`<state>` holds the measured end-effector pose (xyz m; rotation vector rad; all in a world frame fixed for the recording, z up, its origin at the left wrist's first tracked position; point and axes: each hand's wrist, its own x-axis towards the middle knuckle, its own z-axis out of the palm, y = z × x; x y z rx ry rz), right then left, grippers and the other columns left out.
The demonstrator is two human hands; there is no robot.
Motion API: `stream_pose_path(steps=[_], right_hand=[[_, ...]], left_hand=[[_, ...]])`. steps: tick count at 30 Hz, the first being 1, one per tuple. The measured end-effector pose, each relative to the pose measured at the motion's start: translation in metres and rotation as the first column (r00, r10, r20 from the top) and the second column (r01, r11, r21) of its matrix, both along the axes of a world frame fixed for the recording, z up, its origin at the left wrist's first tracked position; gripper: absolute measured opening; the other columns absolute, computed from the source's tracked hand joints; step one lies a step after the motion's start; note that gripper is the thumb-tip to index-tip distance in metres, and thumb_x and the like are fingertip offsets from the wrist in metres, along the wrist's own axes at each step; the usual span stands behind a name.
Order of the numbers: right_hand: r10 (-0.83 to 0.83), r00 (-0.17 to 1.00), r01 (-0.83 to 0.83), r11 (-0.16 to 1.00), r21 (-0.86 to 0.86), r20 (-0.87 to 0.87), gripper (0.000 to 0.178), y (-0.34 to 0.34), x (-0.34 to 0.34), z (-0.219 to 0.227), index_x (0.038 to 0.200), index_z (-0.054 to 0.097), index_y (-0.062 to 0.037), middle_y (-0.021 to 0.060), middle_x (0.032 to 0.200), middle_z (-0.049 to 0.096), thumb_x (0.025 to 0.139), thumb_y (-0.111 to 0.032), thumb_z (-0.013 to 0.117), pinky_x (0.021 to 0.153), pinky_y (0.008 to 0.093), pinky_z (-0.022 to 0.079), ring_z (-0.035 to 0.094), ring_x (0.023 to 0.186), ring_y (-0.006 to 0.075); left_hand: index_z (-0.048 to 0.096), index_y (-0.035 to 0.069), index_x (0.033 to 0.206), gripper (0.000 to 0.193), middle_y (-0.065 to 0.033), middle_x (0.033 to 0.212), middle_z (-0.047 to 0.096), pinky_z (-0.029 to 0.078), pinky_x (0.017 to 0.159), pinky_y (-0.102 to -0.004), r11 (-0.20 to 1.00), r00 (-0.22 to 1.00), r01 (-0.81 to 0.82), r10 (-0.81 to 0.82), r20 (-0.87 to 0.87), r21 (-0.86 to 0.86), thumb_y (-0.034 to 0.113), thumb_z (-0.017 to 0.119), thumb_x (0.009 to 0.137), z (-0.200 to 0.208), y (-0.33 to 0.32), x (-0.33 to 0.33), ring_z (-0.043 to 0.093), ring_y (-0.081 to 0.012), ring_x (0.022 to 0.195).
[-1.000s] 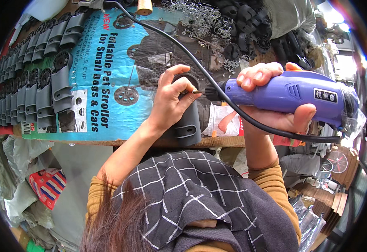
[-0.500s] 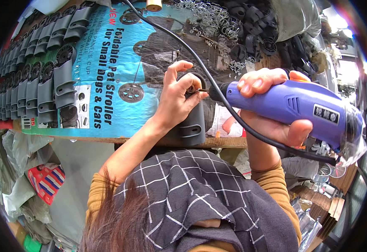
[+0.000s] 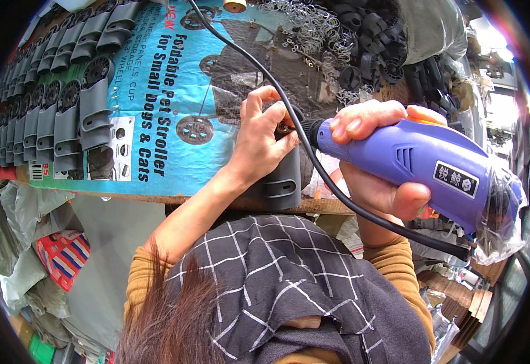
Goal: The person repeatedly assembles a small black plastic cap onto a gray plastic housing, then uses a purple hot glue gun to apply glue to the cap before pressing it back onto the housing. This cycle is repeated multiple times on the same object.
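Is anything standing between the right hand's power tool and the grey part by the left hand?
The left hand partly covers the upper end of the grey part, near the tip of the purple power tool. The black cable crosses there in view; whether it touches is unclear.

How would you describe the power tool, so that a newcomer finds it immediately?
Start at the large blue printed sheet. To its right, the right hand grips the power tool. Its purple body, with clear plastic at the rear, differs from the black parts beyond it.
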<state>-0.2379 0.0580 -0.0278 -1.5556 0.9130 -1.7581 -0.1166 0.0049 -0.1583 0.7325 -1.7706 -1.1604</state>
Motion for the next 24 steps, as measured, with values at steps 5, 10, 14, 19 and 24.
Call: stream_pose_path(steps=[5,10,14,19,24], right_hand=[[-0.038,0.999,0.038,0.999,-0.004,-0.03,0.09,0.0,0.0,-0.005,0.132,0.038,-0.0121,0.0158,0.087,0.058,0.074,-0.077,0.061,0.074,0.0429,0.051,0.058,0.079,0.0266],[-0.05,0.989,0.054,0.998,0.025,-0.143,0.094,-0.002,-0.001,-0.004,0.132,0.036,-0.0107,0.016,0.086,0.058,0.072,-0.081,0.058,0.074,0.0437,0.052,0.059,0.077,0.027],[0.022,0.989,-0.02,1.0,0.014,-0.146,0.097,-0.01,-0.006,-0.005,0.133,0.036,-0.0092,0.0154,0.086,0.058,0.072,-0.082,0.056,0.073,0.0432,0.052,0.059,0.075,0.0265],[0.081,0.995,-0.079,0.996,0.044,-0.05,0.09,-0.011,-0.006,-0.006,0.13,0.04,-0.0095,0.0146,0.087,0.059,0.073,-0.075,0.064,0.073,0.044,0.051,0.06,0.076,0.0262],[0.085,0.989,-0.068,0.988,0.138,-0.118,0.086,-0.014,-0.007,0.0,0.127,0.042,-0.0096,0.0137,0.085,0.059,0.072,-0.07,0.069,0.073,0.0446,0.051,0.06,0.076,0.0263]], left_hand=[[0.064,0.007,0.096,0.03,-0.0143,0.121,0.045,0.041,0.095,-0.0435,1.0,1.0,0.001,-0.001,-0.019,0.008,0.008,0.076,0.069,-0.001,0.0,0.001,0.044,-0.0343,0.113],[0.06,0.007,0.105,0.04,-0.0165,0.122,0.046,0.038,0.1,-0.0443,1.0,1.0,0.002,-0.002,0.009,0.014,0.008,0.075,0.067,-0.005,-0.001,-0.001,0.043,-0.0334,0.117],[0.054,0.004,0.119,0.051,-0.0201,0.13,0.044,0.037,0.103,-0.0453,1.0,1.0,0.002,-0.002,-0.01,-0.015,0.009,0.073,0.071,-0.005,-0.003,-0.003,0.04,-0.0355,0.125],[0.055,0.001,0.109,0.04,-0.0212,0.124,0.049,0.042,0.097,-0.0453,1.0,1.0,-0.024,0.024,-0.02,-0.006,0.001,0.069,0.071,-0.003,-0.002,-0.004,0.048,-0.0396,0.119],[0.055,0.001,0.108,0.04,-0.0201,0.12,0.052,0.042,0.097,-0.0459,0.999,0.999,-0.03,0.03,-0.012,-0.043,0.0,0.068,0.07,-0.004,-0.003,-0.005,0.05,-0.0392,0.116]])
